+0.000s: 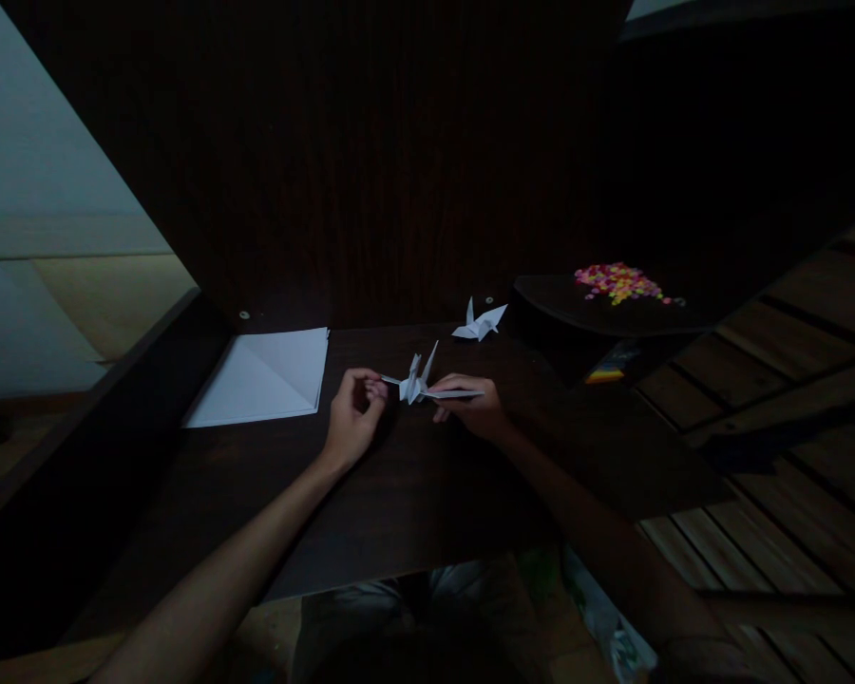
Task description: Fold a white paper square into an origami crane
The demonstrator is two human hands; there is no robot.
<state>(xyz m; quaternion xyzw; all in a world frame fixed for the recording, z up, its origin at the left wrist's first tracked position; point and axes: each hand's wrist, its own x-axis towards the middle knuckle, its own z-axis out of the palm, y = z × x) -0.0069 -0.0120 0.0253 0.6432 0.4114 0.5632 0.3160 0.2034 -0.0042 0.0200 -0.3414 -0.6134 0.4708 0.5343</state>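
A white origami crane [412,388] is held between my two hands, just above the dark desk. My left hand [356,407] pinches the tip of its left wing between thumb and fingers. On the other side, my right hand [474,408] grips the right wing, which lies across the fingers. The crane's thin pointed parts stick up in the middle. Behind it, near the back panel, stands a second folded paper crane [479,326], apart from both hands.
A stack of creased white paper sheets [263,375] lies at the left of the desk [399,513]. Small colourful pieces [621,283] are heaped on a rounded shelf [562,302] at the right. A tall dark panel [370,171] closes off the back, and a side board [100,408] borders the left.
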